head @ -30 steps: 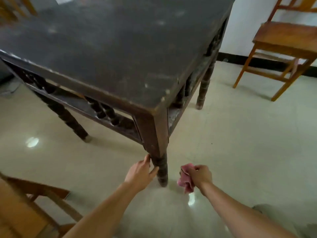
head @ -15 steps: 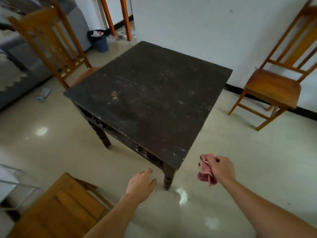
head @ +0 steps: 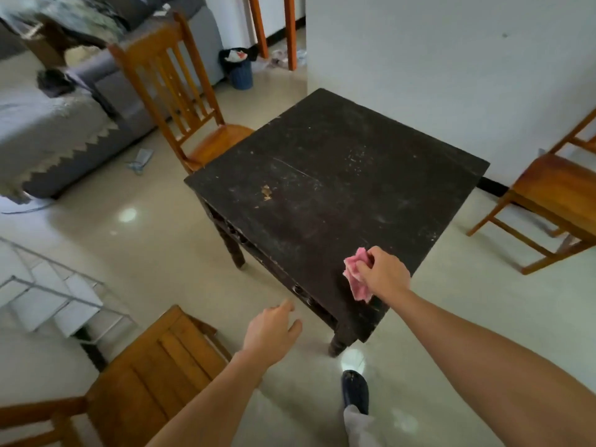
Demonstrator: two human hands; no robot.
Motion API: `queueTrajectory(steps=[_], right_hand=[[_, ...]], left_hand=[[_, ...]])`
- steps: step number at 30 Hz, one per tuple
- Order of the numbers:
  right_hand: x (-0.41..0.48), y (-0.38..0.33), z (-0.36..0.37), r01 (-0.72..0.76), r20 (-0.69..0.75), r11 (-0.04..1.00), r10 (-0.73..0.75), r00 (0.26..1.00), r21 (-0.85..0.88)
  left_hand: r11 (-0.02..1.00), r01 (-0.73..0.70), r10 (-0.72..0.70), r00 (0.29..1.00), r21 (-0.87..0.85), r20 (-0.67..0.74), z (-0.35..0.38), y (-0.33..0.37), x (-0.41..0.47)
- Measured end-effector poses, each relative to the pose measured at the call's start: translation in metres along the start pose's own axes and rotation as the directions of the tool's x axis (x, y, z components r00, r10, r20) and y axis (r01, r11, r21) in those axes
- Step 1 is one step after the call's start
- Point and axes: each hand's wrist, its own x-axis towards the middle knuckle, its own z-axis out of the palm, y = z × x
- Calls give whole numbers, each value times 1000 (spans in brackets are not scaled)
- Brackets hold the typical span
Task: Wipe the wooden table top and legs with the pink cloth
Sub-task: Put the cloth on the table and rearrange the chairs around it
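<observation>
Gripping the bunched pink cloth (head: 356, 277), the right hand (head: 382, 274) sits over the dark desk (head: 322, 175) near its front corner. Left hand (head: 271, 333) hangs loosely spread, holding nothing, beside the desk.

We list a square, dark brown wooden table (head: 322, 188) standing upright on the pale tiled floor, its top scuffed, dusty and chipped near the left edge, with turned legs and carved rails below. We list a crumpled pink cloth (head: 354, 274), bunched over the top's near corner.
</observation>
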Motion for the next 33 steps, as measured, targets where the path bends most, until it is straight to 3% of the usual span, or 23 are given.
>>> queueTrajectory(steps=[5, 12, 16, 19, 25, 29, 33], right_hand=[[47, -10, 21, 114, 47, 988, -110, 993, -102], [71, -16, 23, 302, 309, 859, -179, 934, -413], [72, -43, 7, 379, 243, 795, -296, 924, -473], [63, -85, 5, 505, 222, 758, -454, 863, -412], [-7, -185, 33, 738, 328, 650, -667, 668, -182], [-85, -231, 68, 809, 408, 586, -728, 551, -46], [-162, -267, 117, 815, 488, 578, -727, 484, 53]], left_hand=[[989, 143, -144, 989, -49, -29, -6, -9, 17], [962, 245, -255, 964, -123, -74, -12, -2, 30], [943, 292, -312, 943, -159, -118, -24, -6, 11], [918, 339, -375, 910, -206, -176, -39, -19, -15], [852, 476, -523, 780, -217, -345, -75, -72, -100], [772, 573, -630, 636, -274, -447, -106, -130, -168], [705, 650, -674, 492, -282, -551, -138, -204, -240]])
